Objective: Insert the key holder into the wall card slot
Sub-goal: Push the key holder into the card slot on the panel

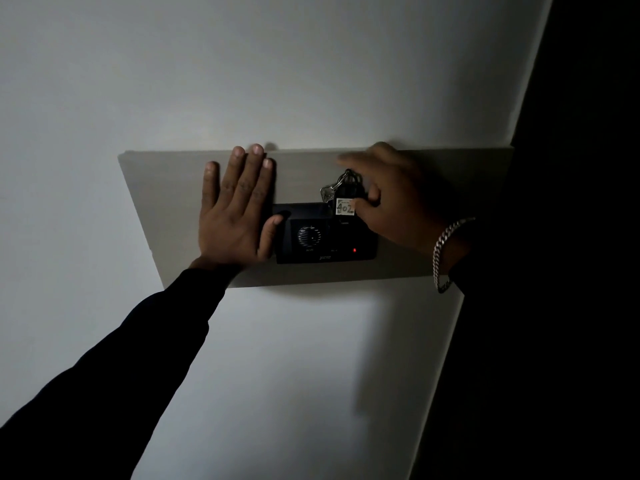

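Observation:
A black wall card-slot unit [325,240] with a round grille and a small red light [354,250] is mounted on a grey panel [162,209]. My right hand [398,202] pinches a dark key holder [345,206] with a white tag reading 402. Its lower end sits at the slot on top of the unit. A key and chain [341,183] hang from the holder's top. My left hand [235,206] lies flat and open against the panel, its thumb touching the unit's left edge.
The room is dim. Pale wall [277,81] surrounds the panel. A dark edge or doorway [571,237] runs down the right side. A silver bracelet [443,258] circles my right wrist.

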